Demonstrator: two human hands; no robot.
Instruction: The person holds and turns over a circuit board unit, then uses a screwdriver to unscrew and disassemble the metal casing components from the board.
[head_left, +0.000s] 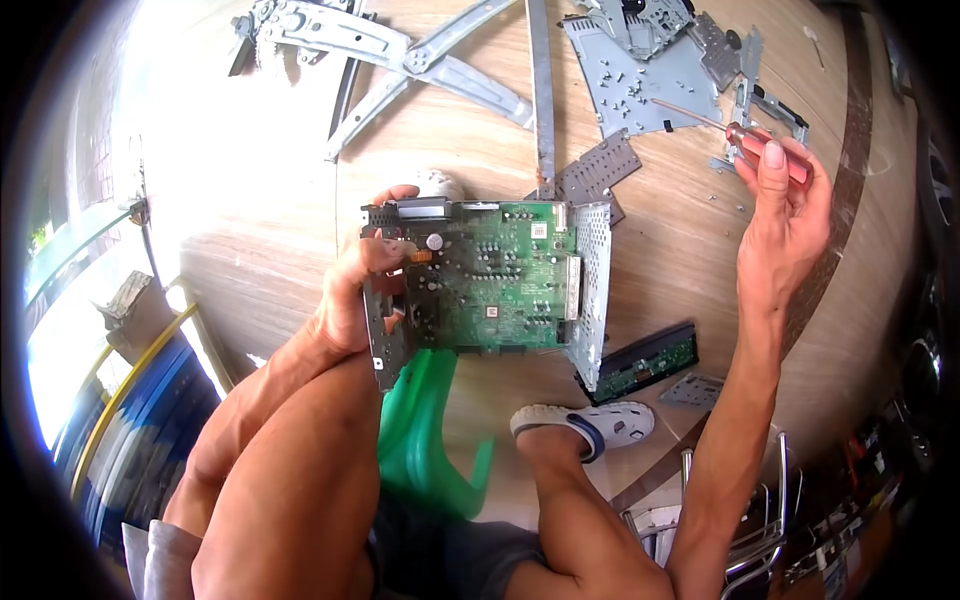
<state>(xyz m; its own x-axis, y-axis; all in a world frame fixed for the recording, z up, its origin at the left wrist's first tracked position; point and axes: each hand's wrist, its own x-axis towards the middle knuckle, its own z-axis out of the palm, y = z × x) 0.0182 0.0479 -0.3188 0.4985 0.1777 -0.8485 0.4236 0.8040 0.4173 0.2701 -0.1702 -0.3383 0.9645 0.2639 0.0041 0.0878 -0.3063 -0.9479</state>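
head view: looking down onto a light, wood-patterned floor
circuit board: seated between two perforated metal side panels — held above the floor, near the middle, with components facing the camera and long axis running roughly left to right
left hand: closed in a firm grip on the left side panel, with thumb over onto the left part of the board
right hand: well apart from the board, up and to the right — closed in a narrow grip on the handle of a screwdriver
screwdriver shaft: pointing left and slightly away from the body, toward a metal plate scattered with small screws, rather than toward the board; contact at the tip, cannot tell
right side panel: nearer to the right hand than the left one
black-framed circuit strip: on the floor, just beyond a pale clog
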